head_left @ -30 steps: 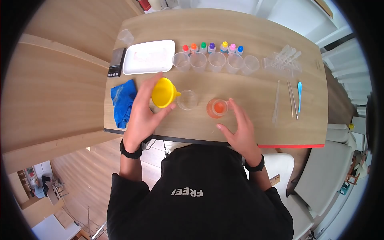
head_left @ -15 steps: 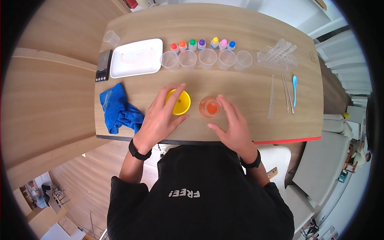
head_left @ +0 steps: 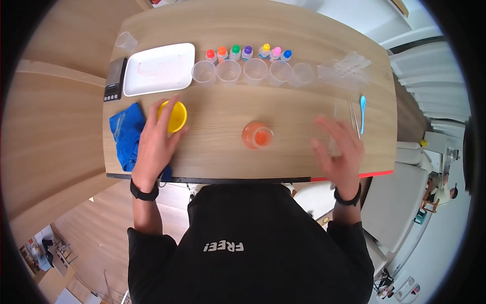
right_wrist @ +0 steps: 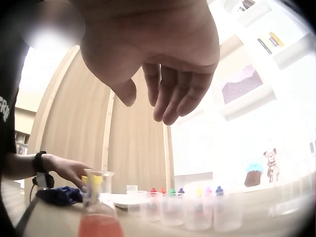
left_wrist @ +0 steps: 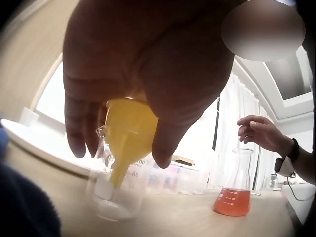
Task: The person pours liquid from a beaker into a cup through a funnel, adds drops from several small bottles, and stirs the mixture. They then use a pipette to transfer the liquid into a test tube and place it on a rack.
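Left hand holds a yellow funnel in a beaker; right hand hovers with nothing in it.

From the head view, the left hand [head_left: 154,142] has its fingers clamped on the yellow funnel [head_left: 173,116] at the desk's [head_left: 304,109] left, beside the blue cloth [head_left: 124,133]. Only the left wrist view shows the funnel's spout inside a clear beaker [left_wrist: 116,190]. The right hand [head_left: 340,147], fingers spread apart, hovers right of the orange flask [head_left: 256,136].
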The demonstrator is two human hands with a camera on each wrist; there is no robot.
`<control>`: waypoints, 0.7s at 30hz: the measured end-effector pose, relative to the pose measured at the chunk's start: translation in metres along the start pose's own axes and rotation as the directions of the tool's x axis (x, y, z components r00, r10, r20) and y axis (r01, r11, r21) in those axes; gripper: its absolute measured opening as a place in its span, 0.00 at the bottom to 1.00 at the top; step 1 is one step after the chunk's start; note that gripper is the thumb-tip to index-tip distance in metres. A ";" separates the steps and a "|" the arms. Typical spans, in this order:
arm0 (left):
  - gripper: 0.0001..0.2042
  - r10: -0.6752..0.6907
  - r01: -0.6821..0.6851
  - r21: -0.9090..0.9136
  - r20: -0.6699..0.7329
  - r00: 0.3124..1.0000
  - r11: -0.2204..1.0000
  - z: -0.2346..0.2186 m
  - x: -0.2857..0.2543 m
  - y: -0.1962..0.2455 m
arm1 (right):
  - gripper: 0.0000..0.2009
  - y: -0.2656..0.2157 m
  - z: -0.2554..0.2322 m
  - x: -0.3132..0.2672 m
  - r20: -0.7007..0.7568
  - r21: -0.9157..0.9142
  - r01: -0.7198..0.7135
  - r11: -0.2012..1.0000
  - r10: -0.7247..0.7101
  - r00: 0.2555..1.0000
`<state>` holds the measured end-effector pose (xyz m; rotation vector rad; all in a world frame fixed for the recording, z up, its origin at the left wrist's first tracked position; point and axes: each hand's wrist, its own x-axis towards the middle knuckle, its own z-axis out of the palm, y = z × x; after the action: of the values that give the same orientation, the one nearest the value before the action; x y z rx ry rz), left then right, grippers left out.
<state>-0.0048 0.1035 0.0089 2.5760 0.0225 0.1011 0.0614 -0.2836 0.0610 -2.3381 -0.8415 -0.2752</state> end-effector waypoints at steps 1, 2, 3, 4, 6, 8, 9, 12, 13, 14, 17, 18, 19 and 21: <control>0.36 -0.052 0.052 0.013 0.009 0.999 0.999 -0.001 0.000 -0.002 | 0.22 0.002 -0.005 0.012 0.003 -0.012 0.003 1.000 -0.003 1.000; 0.36 -0.050 0.050 0.004 0.002 0.999 0.999 0.000 0.000 -0.005 | 0.19 0.005 -0.007 0.025 -0.033 -0.063 0.038 0.997 -0.040 0.999; 0.38 -0.068 0.068 0.006 -0.020 0.997 0.998 0.001 0.001 -0.009 | 0.16 0.009 -0.008 0.039 -0.069 -0.114 0.073 0.991 -0.082 0.994; 0.39 -0.088 0.089 0.010 -0.042 0.995 0.996 0.001 0.002 -0.011 | 0.16 0.011 -0.007 0.051 -0.069 -0.118 0.083 0.990 -0.091 0.993; 0.41 -0.096 0.095 -0.010 -0.042 0.995 0.995 -0.001 0.003 -0.010 | 0.14 0.014 0.000 0.075 -0.075 -0.085 -0.033 0.996 0.027 0.997; 0.43 -0.109 0.108 -0.030 -0.041 0.993 0.994 -0.002 0.001 -0.010 | 0.14 0.015 0.014 0.099 -0.047 -0.027 -0.045 0.999 0.043 0.998; 0.46 -0.104 0.101 -0.049 -0.050 0.993 0.994 -0.002 0.000 -0.010 | 0.13 0.015 0.021 0.109 -0.018 0.027 -0.072 0.997 0.073 0.997; 0.50 -0.086 0.077 -0.075 -0.121 0.989 0.994 -0.005 -0.001 -0.006 | 0.13 0.005 0.043 0.147 0.112 -0.003 -0.072 0.997 0.072 0.991; 0.50 -0.075 0.062 -0.081 -0.175 0.982 0.995 -0.006 -0.003 -0.003 | 0.13 0.003 0.052 0.161 0.113 -0.006 -0.060 0.998 0.060 0.992; 0.50 -0.080 0.065 -0.086 -0.182 0.980 0.994 -0.008 -0.006 0.001 | 0.14 0.001 0.060 0.175 0.147 -0.062 0.019 0.998 -0.010 0.989; 0.48 -0.093 0.057 -0.141 -0.262 0.961 0.988 -0.015 -0.016 0.010 | 0.15 -0.012 0.085 0.204 0.245 -0.166 0.219 0.961 -0.174 0.954; 0.46 -0.064 0.014 -0.170 -0.295 0.953 0.985 -0.015 -0.021 0.012 | 0.16 -0.017 0.093 0.211 0.316 -0.205 0.331 0.921 -0.257 0.913; 0.44 -0.040 -0.027 -0.197 -0.329 0.943 0.980 -0.015 -0.027 0.014 | 0.16 -0.020 0.100 0.216 0.324 -0.201 0.343 0.918 -0.268 0.907; 0.42 -0.027 -0.051 -0.212 -0.348 0.937 0.976 -0.011 -0.038 0.017 | 0.15 -0.024 0.116 0.228 0.441 -0.164 0.401 0.901 -0.297 0.847</control>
<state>-0.0431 0.0932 0.0246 2.3078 0.1214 0.5364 0.2212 -0.0824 0.0707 -2.5036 -1.5314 -0.0404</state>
